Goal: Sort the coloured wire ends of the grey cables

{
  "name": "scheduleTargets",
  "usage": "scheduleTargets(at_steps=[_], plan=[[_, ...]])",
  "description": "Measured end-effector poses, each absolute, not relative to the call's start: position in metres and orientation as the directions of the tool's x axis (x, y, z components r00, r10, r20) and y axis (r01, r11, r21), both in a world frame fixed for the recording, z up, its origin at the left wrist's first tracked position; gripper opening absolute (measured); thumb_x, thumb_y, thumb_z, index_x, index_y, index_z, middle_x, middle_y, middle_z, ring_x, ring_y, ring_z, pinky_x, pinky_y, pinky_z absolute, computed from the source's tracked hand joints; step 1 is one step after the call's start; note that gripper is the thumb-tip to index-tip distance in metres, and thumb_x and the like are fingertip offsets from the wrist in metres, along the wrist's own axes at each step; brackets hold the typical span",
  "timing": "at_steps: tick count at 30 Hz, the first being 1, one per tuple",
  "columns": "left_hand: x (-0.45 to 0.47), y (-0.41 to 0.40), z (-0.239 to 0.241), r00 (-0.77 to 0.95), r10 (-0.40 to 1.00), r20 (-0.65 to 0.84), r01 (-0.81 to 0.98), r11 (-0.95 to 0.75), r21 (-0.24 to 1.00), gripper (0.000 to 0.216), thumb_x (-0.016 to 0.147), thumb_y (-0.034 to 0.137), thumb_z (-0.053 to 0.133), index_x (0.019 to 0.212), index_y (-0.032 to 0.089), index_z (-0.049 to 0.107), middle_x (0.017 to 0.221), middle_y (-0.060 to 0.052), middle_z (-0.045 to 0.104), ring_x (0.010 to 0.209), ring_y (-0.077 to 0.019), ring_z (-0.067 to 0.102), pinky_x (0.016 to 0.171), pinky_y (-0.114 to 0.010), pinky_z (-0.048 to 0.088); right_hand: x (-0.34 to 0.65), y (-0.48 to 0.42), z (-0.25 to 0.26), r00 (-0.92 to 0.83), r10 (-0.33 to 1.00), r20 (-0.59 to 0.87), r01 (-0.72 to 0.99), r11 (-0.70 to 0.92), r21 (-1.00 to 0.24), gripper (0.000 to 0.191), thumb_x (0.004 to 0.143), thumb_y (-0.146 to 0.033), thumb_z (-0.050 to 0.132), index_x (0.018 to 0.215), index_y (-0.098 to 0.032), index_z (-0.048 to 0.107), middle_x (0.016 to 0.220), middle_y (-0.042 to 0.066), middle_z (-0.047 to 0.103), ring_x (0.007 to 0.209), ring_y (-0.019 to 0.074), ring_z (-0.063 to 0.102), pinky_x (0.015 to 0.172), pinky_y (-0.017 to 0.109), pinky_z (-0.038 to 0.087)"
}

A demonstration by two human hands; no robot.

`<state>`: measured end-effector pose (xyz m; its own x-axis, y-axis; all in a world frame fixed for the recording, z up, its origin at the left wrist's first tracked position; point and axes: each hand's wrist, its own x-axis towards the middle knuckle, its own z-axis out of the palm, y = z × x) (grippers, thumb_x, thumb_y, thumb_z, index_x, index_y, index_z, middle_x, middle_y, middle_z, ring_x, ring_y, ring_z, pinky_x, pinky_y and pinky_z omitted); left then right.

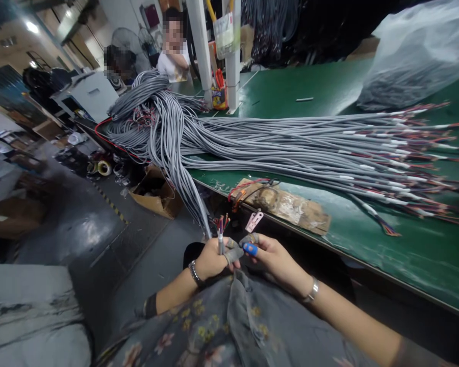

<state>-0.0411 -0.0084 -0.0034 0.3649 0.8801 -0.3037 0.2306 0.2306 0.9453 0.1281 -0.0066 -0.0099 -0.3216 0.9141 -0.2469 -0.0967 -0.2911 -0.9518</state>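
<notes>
My left hand (210, 259) is closed around a grey cable (221, 244), whose end stands upright with several loose coloured wires (222, 223) fanning out at the top. My right hand (273, 255) meets the left fingertips in a pinch, a blue cover on one finger. Whatever lies between those fingertips is too small or hidden to make out. Worn grey coverings wrap several fingertips of both hands. From the table edge a bunch of grey cables (181, 176) hangs down to beside my left hand.
Many grey cables (260, 140) lie along the green table (286, 92), their wire ends at the right. By the near edge are a taped cardboard piece (294, 204) and a small pink-white object (254, 220). A plastic bag (416, 56) sits far right; a person (174, 56) is behind.
</notes>
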Motion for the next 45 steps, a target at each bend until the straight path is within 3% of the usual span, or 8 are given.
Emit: scheduleTargets(at_steps=[7, 12, 16, 30, 35, 38, 41, 45], plan=[[-0.041, -0.009, -0.004, 0.419, 0.807, -0.416, 0.277, 0.323, 0.905, 0.031, 0.064, 0.041, 0.072, 0.059, 0.015, 0.056, 0.046, 0.002, 0.057, 0.036, -0.0078, 0.048, 0.037, -0.018, 0.037, 0.116, -0.004, -0.01, -0.312, 0.92, -0.235, -0.071, -0.27, -0.96, 0.043, 0.057, -0.058, 0.073, 0.065, -0.018, 0.06, 0.063, 0.001, 0.063, 0.059, 0.015, 0.055, 0.057, 0.029, 0.047], [-0.039, -0.011, -0.005, 0.284, 0.89, -0.357, 0.132, 0.333, 0.934, 0.039, 0.065, 0.05, 0.07, 0.057, 0.014, 0.056, 0.046, 0.0, 0.058, 0.037, -0.0092, 0.051, 0.039, -0.019, 0.04, 0.117, -0.003, -0.016, -0.263, 0.916, -0.303, -0.078, -0.333, -0.94, 0.046, 0.056, -0.06, 0.073, 0.064, -0.018, 0.058, 0.051, -0.004, 0.052, 0.047, 0.0096, 0.042, 0.045, 0.024, 0.036], [-0.038, -0.012, -0.009, 0.169, 0.935, -0.313, 0.005, 0.316, 0.949, 0.041, 0.067, 0.052, 0.067, 0.057, 0.014, 0.057, 0.048, -0.002, 0.06, 0.036, -0.0094, 0.051, 0.038, -0.02, 0.039, 0.119, -0.005, -0.014, -0.298, 0.91, -0.29, -0.121, -0.337, -0.934, 0.048, 0.056, -0.062, 0.072, 0.066, -0.018, 0.057, 0.052, -0.005, 0.049, 0.047, 0.0089, 0.038, 0.045, 0.024, 0.032], [-0.031, -0.011, -0.015, 0.086, 0.96, -0.266, -0.086, 0.273, 0.958, 0.034, 0.07, 0.046, 0.068, 0.064, 0.013, 0.061, 0.05, -0.001, 0.062, 0.034, -0.0081, 0.05, 0.035, -0.018, 0.035, 0.124, -0.008, -0.006, -0.315, 0.895, -0.317, -0.147, -0.376, -0.915, 0.048, 0.055, -0.06, 0.075, 0.063, -0.018, 0.053, 0.054, -0.005, 0.047, 0.05, 0.0082, 0.035, 0.048, 0.023, 0.03], [-0.031, -0.01, -0.009, 0.115, 0.95, -0.29, -0.116, 0.302, 0.946, 0.036, 0.066, 0.046, 0.069, 0.057, 0.013, 0.057, 0.044, 0.001, 0.056, 0.03, -0.006, 0.043, 0.031, -0.017, 0.029, 0.133, -0.008, -0.007, -0.387, 0.887, -0.252, -0.152, -0.331, -0.931, 0.044, 0.058, -0.057, 0.075, 0.067, -0.017, 0.06, 0.055, -0.004, 0.049, 0.05, 0.0083, 0.037, 0.049, 0.023, 0.033], [-0.034, -0.005, 0.0, 0.196, 0.921, -0.337, -0.094, 0.36, 0.928, 0.035, 0.063, 0.045, 0.072, 0.057, 0.013, 0.057, 0.042, 0.002, 0.055, 0.028, -0.0054, 0.041, 0.03, -0.017, 0.027, 0.143, -0.003, -0.017, -0.424, 0.873, -0.24, -0.281, -0.379, -0.882, 0.045, 0.062, -0.06, 0.072, 0.069, -0.016, 0.063, 0.058, -0.001, 0.054, 0.052, 0.0098, 0.043, 0.051, 0.025, 0.038], [-0.034, 0.001, 0.008, 0.308, 0.868, -0.389, -0.02, 0.414, 0.91, 0.032, 0.06, 0.041, 0.073, 0.055, 0.014, 0.057, 0.041, 0.002, 0.054, 0.027, -0.0052, 0.04, 0.029, -0.017, 0.026, 0.15, 0.009, -0.026, -0.367, 0.878, -0.307, -0.428, -0.452, -0.783, 0.053, 0.063, -0.07, 0.064, 0.073, -0.018, 0.066, 0.064, 0.001, 0.058, 0.052, 0.0103, 0.045, 0.05, 0.025, 0.041], [-0.028, 0.007, 0.012, 0.346, 0.847, -0.403, 0.029, 0.42, 0.907, 0.029, 0.061, 0.037, 0.071, 0.054, 0.014, 0.056, 0.041, 0.002, 0.054, 0.027, -0.0053, 0.04, 0.029, -0.017, 0.026, 0.146, 0.027, -0.025, -0.315, 0.867, -0.387, -0.451, -0.496, -0.742, 0.056, 0.057, -0.072, 0.066, 0.077, -0.019, 0.068, 0.071, 0.002, 0.061, 0.054, 0.0106, 0.047, 0.05, 0.024, 0.044]])
